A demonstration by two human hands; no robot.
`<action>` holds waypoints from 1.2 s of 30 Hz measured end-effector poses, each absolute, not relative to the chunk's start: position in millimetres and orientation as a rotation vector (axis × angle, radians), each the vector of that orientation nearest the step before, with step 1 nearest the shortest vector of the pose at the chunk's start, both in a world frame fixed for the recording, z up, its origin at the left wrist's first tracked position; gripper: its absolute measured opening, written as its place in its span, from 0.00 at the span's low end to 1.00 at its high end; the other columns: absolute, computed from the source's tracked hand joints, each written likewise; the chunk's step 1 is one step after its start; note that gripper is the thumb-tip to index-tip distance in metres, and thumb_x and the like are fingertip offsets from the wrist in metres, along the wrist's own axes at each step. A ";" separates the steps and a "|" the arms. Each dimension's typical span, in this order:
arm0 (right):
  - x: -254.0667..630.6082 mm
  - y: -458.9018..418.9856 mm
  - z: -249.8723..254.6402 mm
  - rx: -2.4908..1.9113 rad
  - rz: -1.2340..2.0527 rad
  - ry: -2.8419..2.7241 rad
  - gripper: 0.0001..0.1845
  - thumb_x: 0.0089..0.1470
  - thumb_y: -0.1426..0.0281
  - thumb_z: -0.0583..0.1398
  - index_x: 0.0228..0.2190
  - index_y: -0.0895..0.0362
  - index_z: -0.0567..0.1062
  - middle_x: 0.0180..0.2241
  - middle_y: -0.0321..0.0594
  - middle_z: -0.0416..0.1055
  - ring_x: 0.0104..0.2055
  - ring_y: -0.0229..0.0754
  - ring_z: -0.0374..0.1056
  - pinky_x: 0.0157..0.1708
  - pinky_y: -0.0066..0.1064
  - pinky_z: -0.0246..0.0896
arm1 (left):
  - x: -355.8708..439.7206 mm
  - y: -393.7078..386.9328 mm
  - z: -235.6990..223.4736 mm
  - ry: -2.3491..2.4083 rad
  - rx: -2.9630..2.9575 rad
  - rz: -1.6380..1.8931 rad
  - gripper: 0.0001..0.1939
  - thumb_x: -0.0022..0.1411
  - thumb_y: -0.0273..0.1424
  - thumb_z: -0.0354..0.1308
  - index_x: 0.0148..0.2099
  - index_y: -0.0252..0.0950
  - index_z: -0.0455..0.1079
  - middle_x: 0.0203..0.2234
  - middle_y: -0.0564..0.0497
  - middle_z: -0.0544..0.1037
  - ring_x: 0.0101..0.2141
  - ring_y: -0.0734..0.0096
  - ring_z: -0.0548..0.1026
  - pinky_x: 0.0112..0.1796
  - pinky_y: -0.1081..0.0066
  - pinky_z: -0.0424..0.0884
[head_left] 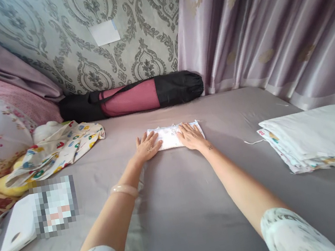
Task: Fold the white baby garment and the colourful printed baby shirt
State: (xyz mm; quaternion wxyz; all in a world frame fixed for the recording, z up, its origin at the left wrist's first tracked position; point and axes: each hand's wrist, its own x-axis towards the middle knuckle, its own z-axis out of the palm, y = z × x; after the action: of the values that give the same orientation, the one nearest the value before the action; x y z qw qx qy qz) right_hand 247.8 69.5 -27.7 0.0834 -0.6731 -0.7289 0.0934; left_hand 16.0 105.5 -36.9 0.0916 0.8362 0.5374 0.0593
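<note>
Under the left hand (148, 147) and right hand (192, 136), both spread wide, palms down and gripping nothing, a folded white cloth (169, 138) lies on the grey sheet (183, 200), its ends presumably pressed to hold it flat.

A grey bedsheet (185, 209) bears a folded cloth (169, 139); a cloth stack (318, 133) lies right. Behind lies a bagged mat (130, 101).

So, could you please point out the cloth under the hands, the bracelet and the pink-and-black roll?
Cloth (168, 137): head view, exposed middle.
Bracelet (123, 188): head view, band's middle.
Roll (130, 98): head view, pink section.
</note>
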 end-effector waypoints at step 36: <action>296.3 95.4 -40.5 -1.980 0.146 -1.971 0.22 0.65 0.73 0.45 0.53 0.55 0.72 0.54 0.44 0.70 0.55 0.45 0.64 0.52 0.32 0.57 | 35.5 191.7 -21.9 1.580 2.286 0.196 0.20 0.55 0.28 0.55 0.51 0.36 0.73 0.49 0.44 0.77 0.51 0.58 0.72 0.53 0.67 0.65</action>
State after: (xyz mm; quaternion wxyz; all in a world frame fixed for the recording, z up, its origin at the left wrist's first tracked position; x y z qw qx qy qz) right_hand 296.3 95.4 -40.5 0.1713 -0.6974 -0.6940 0.0514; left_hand 35.5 191.7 -21.9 0.1770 0.8077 0.5581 0.0694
